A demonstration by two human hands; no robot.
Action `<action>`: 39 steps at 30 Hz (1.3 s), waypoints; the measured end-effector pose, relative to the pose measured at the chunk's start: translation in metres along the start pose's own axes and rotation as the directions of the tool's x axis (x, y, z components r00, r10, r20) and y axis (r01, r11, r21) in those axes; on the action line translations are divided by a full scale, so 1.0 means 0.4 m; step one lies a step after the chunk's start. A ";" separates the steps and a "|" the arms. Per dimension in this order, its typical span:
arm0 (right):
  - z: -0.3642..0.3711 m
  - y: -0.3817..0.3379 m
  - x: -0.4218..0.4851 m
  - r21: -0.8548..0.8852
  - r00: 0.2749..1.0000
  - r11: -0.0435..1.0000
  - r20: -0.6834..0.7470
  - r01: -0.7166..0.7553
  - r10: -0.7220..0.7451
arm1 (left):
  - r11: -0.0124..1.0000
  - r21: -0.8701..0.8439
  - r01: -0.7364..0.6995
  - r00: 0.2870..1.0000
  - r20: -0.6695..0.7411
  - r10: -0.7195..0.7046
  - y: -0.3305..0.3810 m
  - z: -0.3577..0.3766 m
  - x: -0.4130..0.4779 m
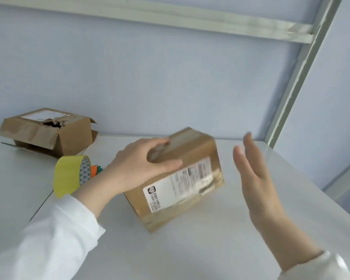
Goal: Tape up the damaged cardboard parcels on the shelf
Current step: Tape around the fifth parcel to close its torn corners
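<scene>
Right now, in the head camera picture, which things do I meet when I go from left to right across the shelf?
Torn parcel → yellow tape roll → left hand → labelled parcel → right hand → shelf post.

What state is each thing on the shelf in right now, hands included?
Near parcel: tilted, label showing, gripped by left hand.
Far parcel: hole torn in top, flap open.
Tape roll: standing on edge, not held.
Right hand: open, touching nothing.

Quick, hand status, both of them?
The left hand grips the top of the labelled parcel.
The right hand is open, fingers straight, beside the parcel, not touching it.
</scene>
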State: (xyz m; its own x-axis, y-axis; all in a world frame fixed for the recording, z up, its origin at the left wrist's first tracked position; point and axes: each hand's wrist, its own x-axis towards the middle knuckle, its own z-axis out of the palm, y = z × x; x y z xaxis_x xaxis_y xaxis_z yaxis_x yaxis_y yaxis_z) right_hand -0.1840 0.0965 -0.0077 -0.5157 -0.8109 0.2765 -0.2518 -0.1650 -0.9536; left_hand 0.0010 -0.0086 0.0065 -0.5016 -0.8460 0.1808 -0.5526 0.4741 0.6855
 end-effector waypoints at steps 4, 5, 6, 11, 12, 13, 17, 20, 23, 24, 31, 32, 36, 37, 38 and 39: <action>0.040 0.063 -0.070 0.208 0.950 0.936 0.193 -0.284 0.245 | 0.842 -0.523 0.134 0.959 -0.147 -0.244 0.005 0.015 -0.036; 0.054 0.069 -0.084 0.231 0.935 0.923 0.252 -0.308 0.249 | 0.772 -0.614 0.166 0.948 -0.116 -0.296 0.011 0.018 -0.049; 0.064 0.073 -0.092 0.260 0.924 0.912 0.302 -0.317 0.235 | 0.697 -0.689 0.198 0.942 -0.063 -0.330 0.017 0.022 -0.064; 0.070 0.061 -0.110 0.230 0.857 0.874 0.409 -0.428 0.313 | 0.469 -0.801 0.373 0.895 0.178 -0.408 -0.003 0.094 -0.147; 0.068 0.066 -0.110 0.216 0.851 0.872 0.412 -0.439 0.326 | 0.461 -0.798 0.388 0.887 0.188 -0.421 -0.006 0.106 -0.160; 0.065 0.074 -0.109 0.204 0.843 0.869 0.417 -0.451 0.340 | 0.448 -0.807 0.385 0.884 0.184 -0.430 -0.015 0.118 -0.166; 0.064 0.084 -0.100 0.175 0.815 0.871 0.474 -0.459 0.334 | 0.393 -0.851 0.349 0.881 0.155 -0.447 -0.018 0.132 -0.175; 0.067 0.107 -0.084 0.249 0.823 0.848 0.471 -0.468 0.317 | 0.390 -0.878 0.277 0.888 0.079 -0.452 -0.014 0.133 -0.173; 0.083 0.123 -0.081 0.341 0.834 0.798 0.441 -0.496 0.330 | 0.342 -0.902 0.263 0.870 0.069 -0.489 -0.007 0.143 -0.173; 0.090 0.124 -0.086 0.363 0.837 0.782 0.427 -0.506 0.343 | 0.339 -0.903 0.262 0.870 0.069 -0.488 -0.007 0.148 -0.174; 0.102 0.125 -0.088 0.378 0.809 0.748 0.470 -0.546 0.353 | 0.406 -0.888 0.217 0.891 0.011 -0.453 -0.029 0.156 -0.177; 0.098 0.130 -0.082 0.369 0.814 0.758 0.462 -0.537 0.352 | 0.414 -0.882 0.226 0.899 0.025 -0.437 -0.032 0.153 -0.177; 0.071 0.132 -0.048 0.276 0.796 0.816 0.511 -0.508 0.323 | 0.497 -0.824 0.273 0.932 0.098 -0.350 -0.044 0.117 -0.165; 0.069 0.130 -0.045 0.253 0.783 0.825 0.535 -0.506 0.316 | 0.504 -0.814 0.289 0.930 0.112 -0.351 -0.044 0.109 -0.162; 0.068 0.128 -0.046 0.239 0.771 0.831 0.559 -0.502 0.306 | 0.523 -0.800 0.295 0.932 0.121 -0.341 -0.040 0.105 -0.160; 0.071 0.126 -0.049 0.228 0.764 0.837 0.572 -0.497 0.298 | 0.552 -0.782 0.290 0.940 0.123 -0.319 -0.039 0.106 -0.158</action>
State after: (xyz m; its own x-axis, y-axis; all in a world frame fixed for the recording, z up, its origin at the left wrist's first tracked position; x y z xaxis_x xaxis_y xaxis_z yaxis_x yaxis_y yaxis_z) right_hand -0.1633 0.0884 -0.0645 -0.0001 -0.9900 -0.1408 0.2324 0.1369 -0.9629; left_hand 0.0131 0.0477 -0.0456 -0.3768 -0.9163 -0.1355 0.0701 -0.1741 0.9822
